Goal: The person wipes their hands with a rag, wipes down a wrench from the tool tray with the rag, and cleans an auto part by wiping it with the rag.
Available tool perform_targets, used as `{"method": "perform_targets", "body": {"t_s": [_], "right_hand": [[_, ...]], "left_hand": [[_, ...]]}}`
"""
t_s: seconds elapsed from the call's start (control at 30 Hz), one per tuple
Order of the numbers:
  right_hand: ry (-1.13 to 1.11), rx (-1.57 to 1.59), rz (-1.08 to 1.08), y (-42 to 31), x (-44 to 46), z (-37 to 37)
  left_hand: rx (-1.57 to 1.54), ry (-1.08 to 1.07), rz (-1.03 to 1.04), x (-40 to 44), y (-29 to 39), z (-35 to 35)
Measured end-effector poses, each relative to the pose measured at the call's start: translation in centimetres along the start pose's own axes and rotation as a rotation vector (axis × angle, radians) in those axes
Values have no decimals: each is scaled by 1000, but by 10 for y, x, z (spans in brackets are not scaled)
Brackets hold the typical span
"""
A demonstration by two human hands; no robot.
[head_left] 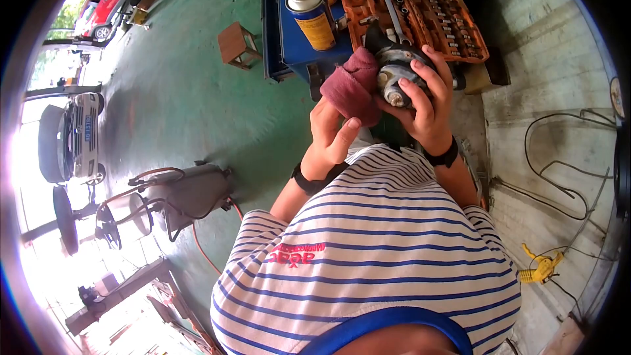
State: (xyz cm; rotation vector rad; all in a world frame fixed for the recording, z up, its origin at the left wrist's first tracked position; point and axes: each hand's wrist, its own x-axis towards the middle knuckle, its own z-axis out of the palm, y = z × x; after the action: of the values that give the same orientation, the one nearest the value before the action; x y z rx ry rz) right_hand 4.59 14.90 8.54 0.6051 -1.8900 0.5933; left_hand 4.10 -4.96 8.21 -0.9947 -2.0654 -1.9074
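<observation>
My left hand [332,133] is closed on a dark red cloth [355,89], its thumb along the lower edge. The cloth is bunched up and touches the left side of a metal part. My right hand [426,95] grips this rounded grey and black metal part [389,79], fingers spread over its right side. A round knob or bolt end sticks out toward me, and a black pointed piece rises at the top. I cannot tell exactly what kind of part it is. Both hands are in front of my striped shirt.
A blue cart [289,33] ahead carries spray cans [312,16] and an orange socket set [453,20] with a wrench [392,13] on it. A wooden stool [238,45] stands to the left. Further left are a grey tank [187,190] with hoses and parked cars. Cables hang at the right wall.
</observation>
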Motion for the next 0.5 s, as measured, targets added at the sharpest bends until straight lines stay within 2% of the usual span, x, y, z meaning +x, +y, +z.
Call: {"method": "perform_targets", "body": {"t_s": [0.2,0.3,0.37,0.5], "right_hand": [[53,28,113,7,1,1],[85,72,134,9,0,1],[84,67,144,9,-2,2],[47,136,337,7,1,0]], "left_hand": [[-115,-55,-191,-5,-4,5],[-112,-6,-146,0,0,8],[-63,-79,-101,0,-4,1],[-1,-102,45,7,-3,0]]}}
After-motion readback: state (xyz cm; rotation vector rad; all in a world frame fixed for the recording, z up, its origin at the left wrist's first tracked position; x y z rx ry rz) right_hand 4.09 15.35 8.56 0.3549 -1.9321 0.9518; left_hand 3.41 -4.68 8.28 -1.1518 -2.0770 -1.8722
